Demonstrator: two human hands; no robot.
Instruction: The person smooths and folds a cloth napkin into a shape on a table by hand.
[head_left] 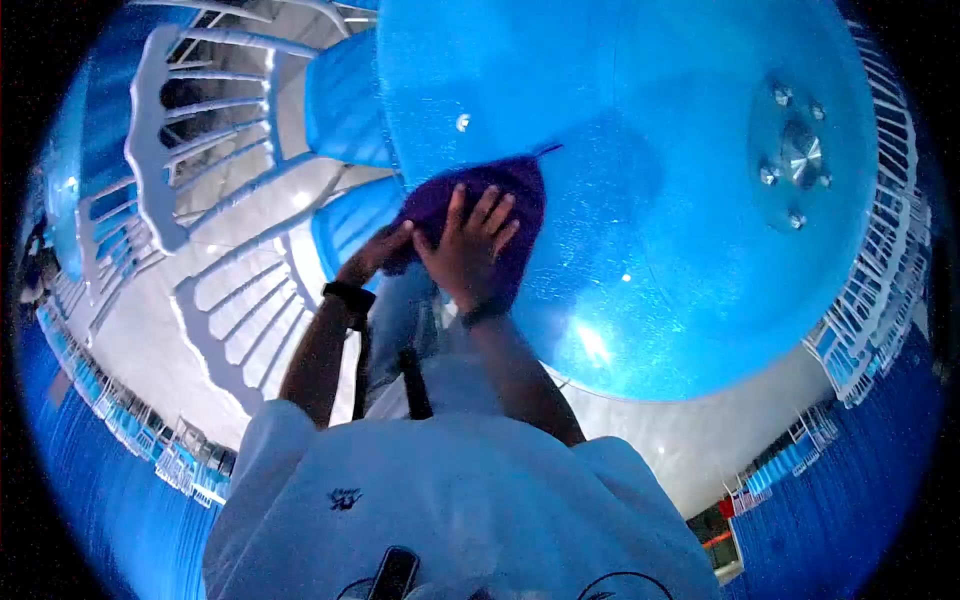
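Note:
A dark purple cloth [525, 185] lies partly on the round blue-lit table [640, 130] and hangs over its near edge, with a thin tail or loop at its far corner. My right hand [467, 245] rests flat on the cloth, its fingers spread. Beside it, to the left, my left hand [378, 252] is at the cloth's left edge, with a finger stretched toward my right hand. Part of that hand's fingers is hidden at the cloth, and its grip is hard to make out.
Silver metal fittings [803, 155] stand on the table's right part. White slatted chairs [150, 140] are at the left, and more chairs [880, 270] line the right side. A pale floor [670, 440] shows below the table.

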